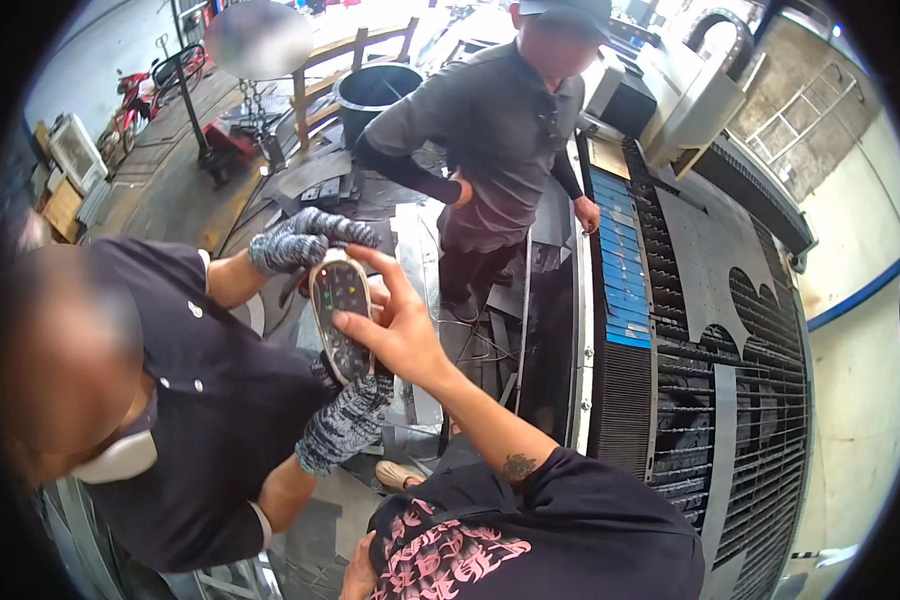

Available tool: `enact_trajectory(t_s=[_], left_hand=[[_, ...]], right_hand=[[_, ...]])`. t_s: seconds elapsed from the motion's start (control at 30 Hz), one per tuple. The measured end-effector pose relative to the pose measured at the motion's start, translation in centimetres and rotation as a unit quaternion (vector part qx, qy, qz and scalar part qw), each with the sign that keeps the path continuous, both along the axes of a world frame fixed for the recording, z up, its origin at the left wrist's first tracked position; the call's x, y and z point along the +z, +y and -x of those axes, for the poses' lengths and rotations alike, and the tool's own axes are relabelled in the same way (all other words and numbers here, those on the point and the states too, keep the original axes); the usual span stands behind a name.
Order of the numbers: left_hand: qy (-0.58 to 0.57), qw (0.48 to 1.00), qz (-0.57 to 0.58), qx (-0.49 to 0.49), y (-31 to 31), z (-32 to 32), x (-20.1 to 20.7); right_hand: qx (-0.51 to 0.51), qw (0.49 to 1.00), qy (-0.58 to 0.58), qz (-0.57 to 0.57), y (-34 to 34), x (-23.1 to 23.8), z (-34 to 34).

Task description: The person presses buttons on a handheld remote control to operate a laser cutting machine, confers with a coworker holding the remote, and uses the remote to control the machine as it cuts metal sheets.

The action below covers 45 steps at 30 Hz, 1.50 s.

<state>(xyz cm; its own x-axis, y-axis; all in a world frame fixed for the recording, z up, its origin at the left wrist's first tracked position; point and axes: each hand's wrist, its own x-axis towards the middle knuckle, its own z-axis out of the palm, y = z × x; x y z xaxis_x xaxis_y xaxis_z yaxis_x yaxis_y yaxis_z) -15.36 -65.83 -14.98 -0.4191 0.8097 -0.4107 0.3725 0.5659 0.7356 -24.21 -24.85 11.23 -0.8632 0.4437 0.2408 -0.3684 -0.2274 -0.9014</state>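
Observation:
A handheld remote control (347,340), long and dark-faced with a pale rim and several small coloured buttons, is held up left of the middle. My right hand (402,325) is closed on its right side, thumb on the button face and a finger stretched over the top end. A co-worker's gloved hands, one (305,242) at its upper end and the other (345,425) at its lower end, also hold it. Only a bit of my left hand (360,570) appears low beside my black shirt; its fingers cannot be made out.
The co-worker in a dark shirt (210,400) stands close on the left. Another person in grey (490,130) stands beyond, by a machine bed with black slats (760,440) and cut metal sheet (705,260). A dark bin (375,100) and metal scraps (315,178) lie behind.

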Motion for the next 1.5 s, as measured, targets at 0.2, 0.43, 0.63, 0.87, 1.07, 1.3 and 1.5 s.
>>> enact_trajectory(t_s=[0.2, 0.43, 0.63, 0.87, 1.07, 1.3, 1.5], left_hand=[[0.001, 0.999, -0.002, -0.044, 4.0, 1.7, 1.1], [0.002, 0.999, 0.042, 0.004, 4.1, -2.5, 4.3], [-0.005, 0.996, 0.086, -0.027, 7.3, -1.4, 4.1], [-0.004, 0.997, 0.076, -0.012, 10.2, 0.9, 5.6], [-0.060, 0.996, 0.041, -0.054, 11.2, 2.3, 5.6], [-0.051, 0.979, 0.027, -0.194, 13.6, 4.2, 5.6], [-0.019, 0.994, 0.065, -0.086, 11.4, 3.6, 6.6]], right_hand=[[-0.056, 0.995, -0.058, 0.052, 1.5, -3.6, -1.1], [-0.040, 0.983, -0.174, 0.035, 5.6, -7.5, -4.2], [-0.058, 0.947, -0.314, 0.046, 9.7, -13.8, -7.5], [-0.041, 0.900, -0.422, 0.102, 11.8, -18.9, -12.9], [-0.146, 0.940, -0.123, 0.284, 21.0, -16.0, -16.5], [-0.240, 0.889, 0.274, 0.278, 45.0, -10.3, -23.1], [0.160, 0.734, 0.638, 0.165, 32.6, 7.0, -23.0]])
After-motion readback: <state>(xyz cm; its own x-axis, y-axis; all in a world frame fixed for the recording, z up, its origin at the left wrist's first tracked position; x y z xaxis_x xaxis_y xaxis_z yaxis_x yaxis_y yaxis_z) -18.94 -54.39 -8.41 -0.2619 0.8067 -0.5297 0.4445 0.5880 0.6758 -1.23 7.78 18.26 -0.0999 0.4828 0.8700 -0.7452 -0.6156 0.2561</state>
